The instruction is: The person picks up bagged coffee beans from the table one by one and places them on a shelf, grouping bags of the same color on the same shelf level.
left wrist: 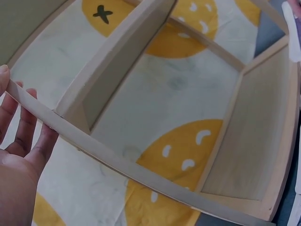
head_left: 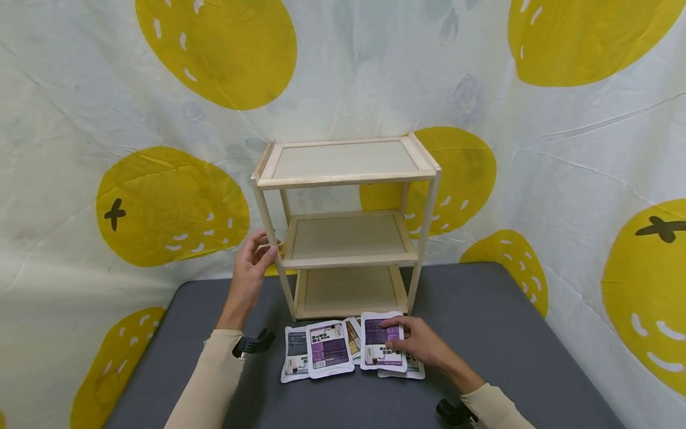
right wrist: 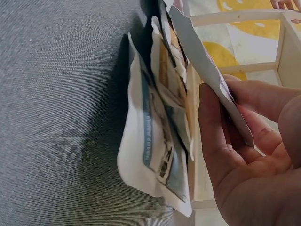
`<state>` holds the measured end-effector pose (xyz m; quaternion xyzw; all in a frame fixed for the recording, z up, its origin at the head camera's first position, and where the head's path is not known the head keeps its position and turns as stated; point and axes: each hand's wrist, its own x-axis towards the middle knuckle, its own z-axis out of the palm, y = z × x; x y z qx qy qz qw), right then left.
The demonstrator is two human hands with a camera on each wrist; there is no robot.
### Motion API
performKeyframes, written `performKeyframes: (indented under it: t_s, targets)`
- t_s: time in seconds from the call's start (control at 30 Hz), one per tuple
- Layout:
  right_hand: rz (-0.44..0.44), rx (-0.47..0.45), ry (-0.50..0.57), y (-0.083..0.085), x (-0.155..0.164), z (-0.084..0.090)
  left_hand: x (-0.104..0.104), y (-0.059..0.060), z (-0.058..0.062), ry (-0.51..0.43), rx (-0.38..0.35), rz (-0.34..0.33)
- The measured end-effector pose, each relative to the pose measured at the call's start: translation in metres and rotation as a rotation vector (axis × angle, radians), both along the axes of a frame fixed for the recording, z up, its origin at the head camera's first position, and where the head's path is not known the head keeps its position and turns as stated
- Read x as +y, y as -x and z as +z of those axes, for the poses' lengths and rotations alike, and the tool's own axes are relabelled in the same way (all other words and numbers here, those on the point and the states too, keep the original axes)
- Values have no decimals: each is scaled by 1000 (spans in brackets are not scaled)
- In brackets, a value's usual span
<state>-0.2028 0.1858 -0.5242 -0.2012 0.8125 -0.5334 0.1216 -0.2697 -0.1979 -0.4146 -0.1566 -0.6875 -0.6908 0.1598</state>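
A three-tier wooden shelf rack (head_left: 348,260) stands at the middle of the head view. My left hand (head_left: 250,262) holds its front left post (head_left: 264,208) at about the middle tier; the left wrist view shows thumb and fingers on either side of that post. In front of the rack, my right hand (head_left: 423,344) pinches a flat white-edged packet (head_left: 375,326) with a purple print. The right wrist view has this packet (right wrist: 200,47) between thumb and fingers, raised off the others. Left of it lie another purple packet (head_left: 329,351), a grey-blue one (head_left: 296,345) and a partly covered brown one (head_left: 352,338).
Beneath the pinched packet, a further packet (head_left: 414,368) shows only its edge and corner. Everything stands on a dark grey padded surface (head_left: 514,333). Behind hangs a pale cloth (head_left: 332,77) with large yellow fruit prints. Each wrist wears a black strap (head_left: 254,344).
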Motion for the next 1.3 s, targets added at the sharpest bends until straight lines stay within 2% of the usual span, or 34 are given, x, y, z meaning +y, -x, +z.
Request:
performKeyframes:
  t_s: [0.3, 0.73, 1.3]
  targets:
    - [44, -30, 0, -3, 1, 14, 0, -2, 0, 0, -12, 0]
    - [97, -90, 85, -5, 4, 32, 0, -1, 2, 9, -10, -6]
    - [108, -115, 133, -5, 13, 62, 0, -2, 3, 5, -6, -16]
